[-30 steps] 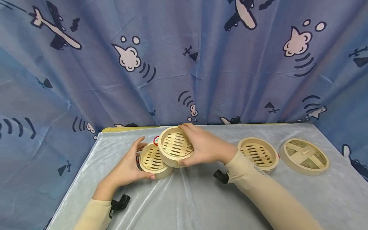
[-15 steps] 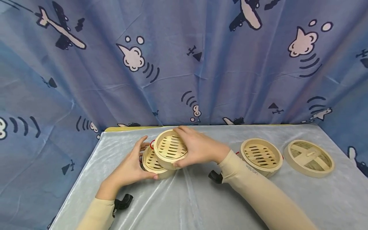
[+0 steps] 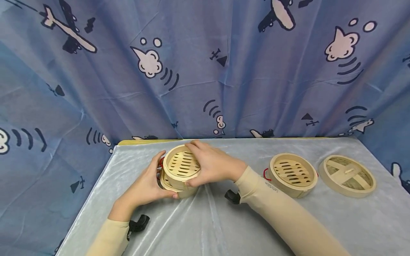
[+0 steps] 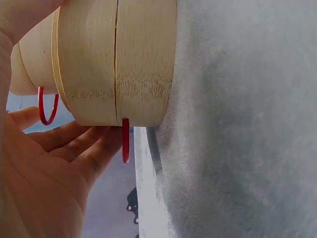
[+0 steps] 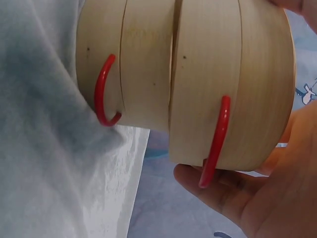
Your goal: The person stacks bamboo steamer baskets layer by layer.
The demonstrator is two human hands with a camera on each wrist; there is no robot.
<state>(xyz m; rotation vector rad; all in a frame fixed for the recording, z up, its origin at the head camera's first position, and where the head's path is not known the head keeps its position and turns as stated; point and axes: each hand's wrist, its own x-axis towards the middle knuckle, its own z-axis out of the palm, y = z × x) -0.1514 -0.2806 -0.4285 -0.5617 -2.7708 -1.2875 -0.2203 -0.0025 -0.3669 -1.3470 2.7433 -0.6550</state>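
My left hand holds the lower bamboo steamer basket on the table, thumb in front and fingers behind. Above it, my right hand grips the upper bamboo steamer basket by its right side. The upper basket overlaps most of the lower one's top and sits slightly tilted. In the right wrist view, a thin dark gap runs between the upper basket and the lower basket. Each basket carries red loop handles; one red handle hangs beside my left fingers in the left wrist view.
To the right stands another slatted steamer basket with red handles. Beyond it lies the round bamboo lid with a cross strip. A pale grey cloth covers the table, and a blue patterned curtain hangs behind.
My right hand has moved left and slightly down with the upper basket, which now covers more of the lower basket. My left hand stays around the lower basket.
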